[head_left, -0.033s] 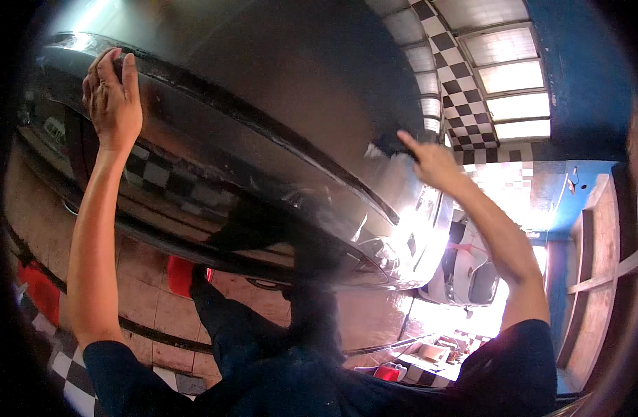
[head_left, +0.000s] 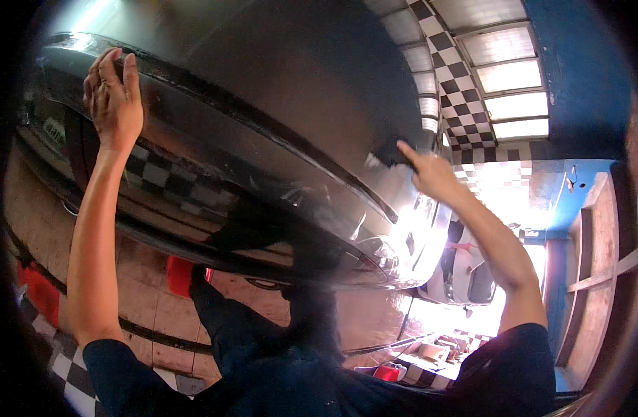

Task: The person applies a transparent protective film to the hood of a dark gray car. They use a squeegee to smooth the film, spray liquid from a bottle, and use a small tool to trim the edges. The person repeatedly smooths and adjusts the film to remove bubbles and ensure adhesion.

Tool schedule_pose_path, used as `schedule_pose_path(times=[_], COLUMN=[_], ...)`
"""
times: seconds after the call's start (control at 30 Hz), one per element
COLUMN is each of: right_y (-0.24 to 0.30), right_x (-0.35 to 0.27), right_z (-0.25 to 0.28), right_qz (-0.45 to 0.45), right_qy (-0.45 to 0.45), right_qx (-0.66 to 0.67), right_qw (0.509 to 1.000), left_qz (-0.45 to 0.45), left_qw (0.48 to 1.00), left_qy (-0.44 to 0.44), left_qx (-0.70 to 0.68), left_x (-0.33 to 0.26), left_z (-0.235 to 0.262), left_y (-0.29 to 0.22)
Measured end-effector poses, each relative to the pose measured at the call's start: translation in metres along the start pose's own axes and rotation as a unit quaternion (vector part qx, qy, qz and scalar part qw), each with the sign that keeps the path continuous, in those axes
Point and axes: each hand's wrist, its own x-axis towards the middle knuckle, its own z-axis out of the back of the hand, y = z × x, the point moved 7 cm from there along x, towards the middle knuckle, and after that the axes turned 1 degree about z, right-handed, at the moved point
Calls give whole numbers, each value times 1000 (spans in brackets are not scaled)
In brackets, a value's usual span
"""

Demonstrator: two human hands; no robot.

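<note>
A dark, glossy car (head_left: 263, 90) stretches across most of the view in front of me, its hood beneath my arms. At the upper left, my left hand (head_left: 116, 104) lies on the bodywork by the black gap along the hood's edge, its fingers extended and holding nothing. My right hand (head_left: 434, 175) is closed on a dark, flat thing (head_left: 387, 153) against the hood near the car's front, index finger stretched along it. Its kind cannot be made out against the dark paint. A headlight (head_left: 380, 251) sits below that hand.
Red things (head_left: 183, 276) stand on the tiled floor (head_left: 142, 299) by my legs. Another vehicle (head_left: 468, 274) is beyond the car's front, in strong glare. A wooden frame (head_left: 597, 278) leans by the blue wall (head_left: 583, 76) at the right.
My right hand has shifted slightly down and toward me over the hood with the dark, flat thing. My left hand stays in place.
</note>
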Motion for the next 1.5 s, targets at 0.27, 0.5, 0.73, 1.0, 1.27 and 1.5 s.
schedule_pose_path(times=[0.27,0.5,0.73,1.0,1.27,1.5], right_y=[-14,-74,-38,23,75,-39], right_x=[-56,146,202,69,-16,59], right_z=[1,115,101,58,30,92], right_qz=[-111,-106,-97,-60,-40,-177], right_qy=[122,-138,-102,-7,167,72], right_qx=[84,244,190,176,180,326], right_qw=[983,954,972,983,969,926], left_qz=[-13,-6,0,9,-2,0], left_qw=[999,1000,1000,1000,999,1000], left_qy=[-10,3,16,3,-19,-15], left_qx=[-34,-26,-12,-18,-33,-18], left_x=[0,-1,1,1,4,5], left_z=[-3,-3,6,9,8,13], left_y=[-2,-8,-10,-17,-20,-21])
